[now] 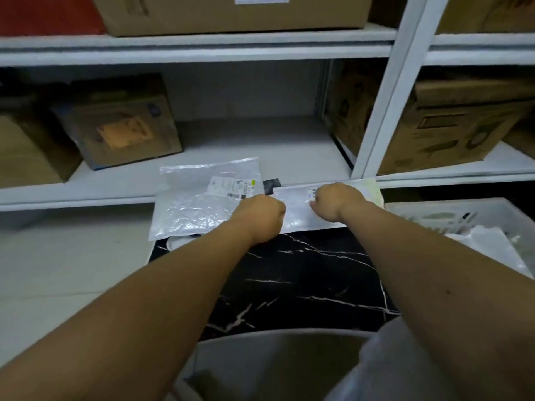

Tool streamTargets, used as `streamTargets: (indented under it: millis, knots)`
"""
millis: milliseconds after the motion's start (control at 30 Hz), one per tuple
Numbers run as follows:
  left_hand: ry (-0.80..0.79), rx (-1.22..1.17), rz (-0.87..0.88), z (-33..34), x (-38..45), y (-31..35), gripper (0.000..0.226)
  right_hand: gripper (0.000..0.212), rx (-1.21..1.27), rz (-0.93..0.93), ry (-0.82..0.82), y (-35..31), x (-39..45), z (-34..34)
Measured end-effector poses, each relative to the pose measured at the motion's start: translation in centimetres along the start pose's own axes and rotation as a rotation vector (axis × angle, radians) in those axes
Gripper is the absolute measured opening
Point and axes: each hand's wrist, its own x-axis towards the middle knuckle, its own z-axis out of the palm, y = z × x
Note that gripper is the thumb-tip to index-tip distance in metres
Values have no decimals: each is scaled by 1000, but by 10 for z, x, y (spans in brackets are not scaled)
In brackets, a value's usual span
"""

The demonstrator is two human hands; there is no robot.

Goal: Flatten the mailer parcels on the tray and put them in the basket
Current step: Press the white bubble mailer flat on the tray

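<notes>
2 hands on a mailer at the tray's far edge

The white mailer (298, 209) lies on the black marbled tray (304, 279), far side; left hand (260, 217) and right hand (335, 201) both grip it with curled fingers. A second mailer (199, 201) lies left. Right, the white basket (451, 215) holds pale parcels (492, 241).

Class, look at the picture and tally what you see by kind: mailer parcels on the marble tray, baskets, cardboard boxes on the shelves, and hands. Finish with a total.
Mailer parcels on the tray: 2 (bubble mailer, white mailer)
Baskets: 1 (white basket)
Cardboard boxes: 6, some only partly in view
Hands: 2 (left hand, right hand)
Total: 11
</notes>
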Motion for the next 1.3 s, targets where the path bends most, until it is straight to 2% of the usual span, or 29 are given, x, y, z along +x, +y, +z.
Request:
streamTargets:
  millis: [167, 300, 400, 567, 633, 767, 900, 967, 1300]
  knots:
    - [-19, -77, -165, 14, -33, -72, 25, 33, -5, -164, -10, -84, 8, 16]
    - [-32, -143, -363, 38, -49, -123, 26, 32, 20, -197, -53, -124, 16, 42]
    - [-17, -181, -542, 51, -59, -146, 26, 37, 133, -117, -58, -132, 19, 61]
    - [101, -428, -900, 62, -56, -175, 49, 49, 459, 184, -21, -139, 41, 80]
    - [118, -511, -983, 68, -49, -184, 53, 53, 544, 267, -37, -136, 51, 85]
    - [82, -663, -1042, 83, -39, -202, 63, 62, 687, 365, -69, -131, 65, 94]
    - [126, -694, -1066, 83, -38, -203, 49, 33, 714, 395, 3, -124, 68, 91]
    - [130, -658, -1058, 78, -40, -198, 43, 28, 680, 354, 29, -122, 64, 84]
    - [195, -553, -1002, 41, -87, -139, 33, 44, 556, 212, 199, -106, -25, 65]
